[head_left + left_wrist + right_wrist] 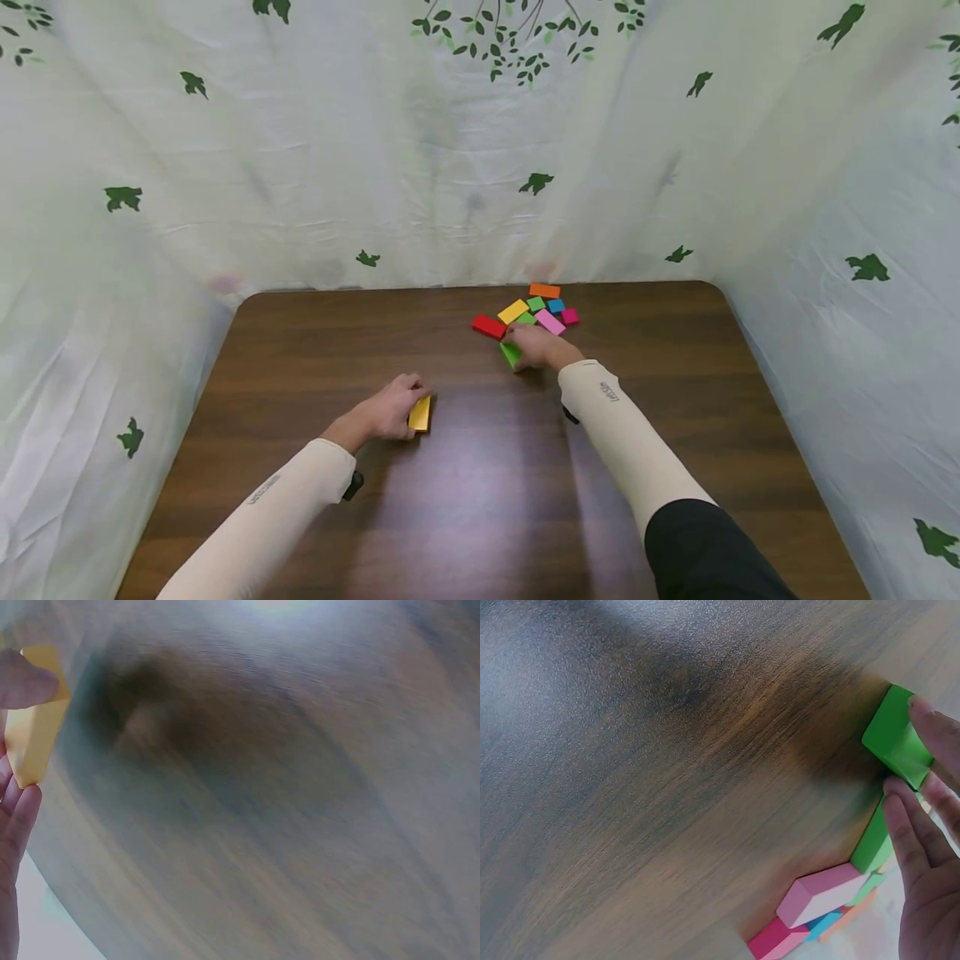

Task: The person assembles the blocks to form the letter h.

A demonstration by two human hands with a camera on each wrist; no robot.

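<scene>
My left hand (390, 408) holds a yellow block (420, 414) between thumb and fingers over the left middle of the table. In the left wrist view the thumb lies across the yellow block (41, 724) and a fingertip is at its lower end. Farther back, my right hand (534, 346) has its thumb and fingers around a green block (511, 355) at the front of a group of blocks. The right wrist view shows this green block (896, 735) between the fingertips, with a second green block (872, 840) close beside the fingers.
Around the right hand lie a red block (489, 326), another yellow block (513, 312), a pink block (550, 322), a magenta block (570, 317), a blue block (555, 306) and an orange block (544, 291). A leaf-patterned curtain (465, 208) hangs behind the wooden table (315, 350).
</scene>
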